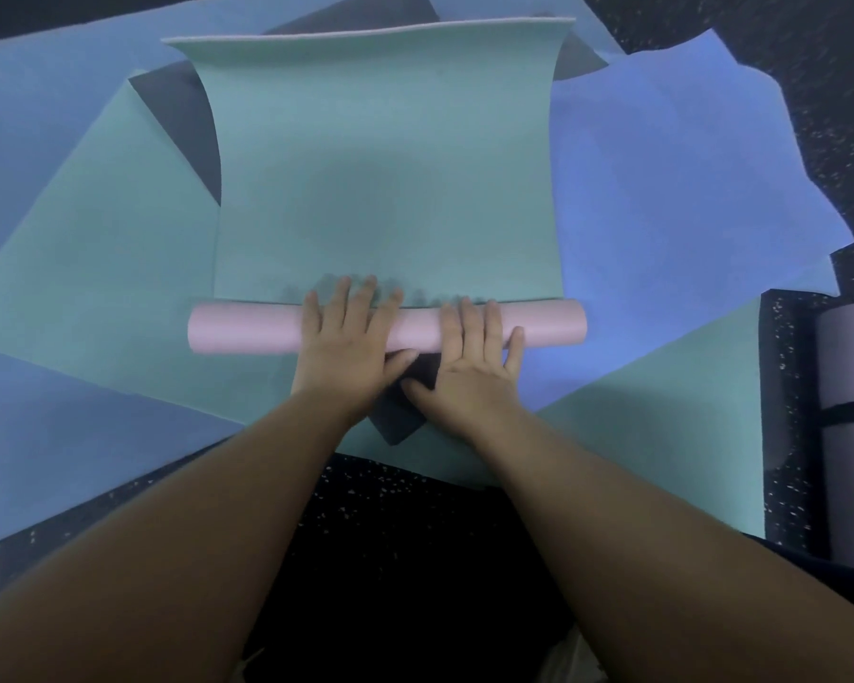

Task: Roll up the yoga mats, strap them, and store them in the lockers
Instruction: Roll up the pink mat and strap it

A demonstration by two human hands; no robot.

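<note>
Left hand [351, 337] and right hand [474, 352] spread flat on half-rolled teal foam mat's pink roll [247, 330]; uneven push could skew the roll.

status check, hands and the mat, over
Left hand and right hand flat on pink roll. Teal mat mostly unrolled ahead. No strap on it. Path clear.

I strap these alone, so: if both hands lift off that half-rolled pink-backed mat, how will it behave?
The pink roll would probably spring open: it is unstrapped, kept in place only by the left hand and right hand. It looks floppy, since its far edge curls. Being round, it may roll.
</note>
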